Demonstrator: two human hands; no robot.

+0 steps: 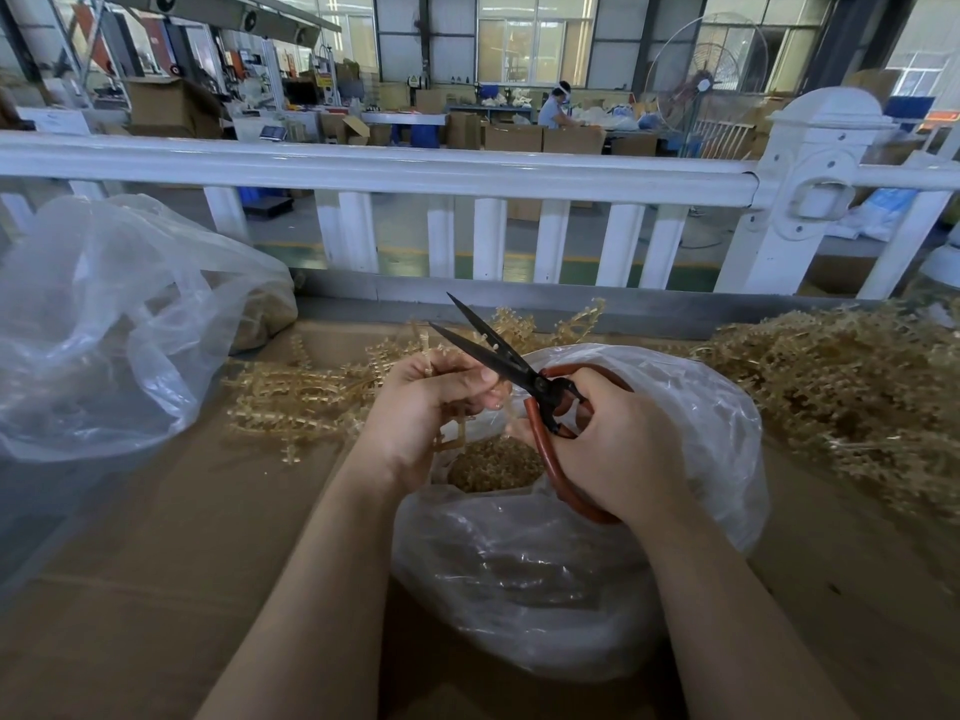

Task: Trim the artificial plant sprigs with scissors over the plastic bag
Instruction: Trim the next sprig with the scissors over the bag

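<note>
1. Head view, the key relation: the sprig (441, 376) is bunched in the left hand (415, 413), just left of the scissors (498, 356). Both are held above the open mouth of the plastic bag (597, 563), which sits near the middle of the worktop (182, 537).
2. The scissor blades stand apart and point up and to the left, toward the far edge. The sprig's stems cross close to the blade roots, so the left hand is the nearer one to the cut.
3. Hands: the left hand's fingers are curled round the sprig. The right hand (613, 439) grips the red handles, fingers through the loops.
4. The sprig looks pale tan, thin and knobbly, likely stiff plastic. Small tan trimmings (493, 465) lie inside the bag.
5. More sprigs are heaped toward the right edge (841, 387) and spread behind the left hand (291, 397). A second clear bag (104, 330) lies at the far left corner.
</note>
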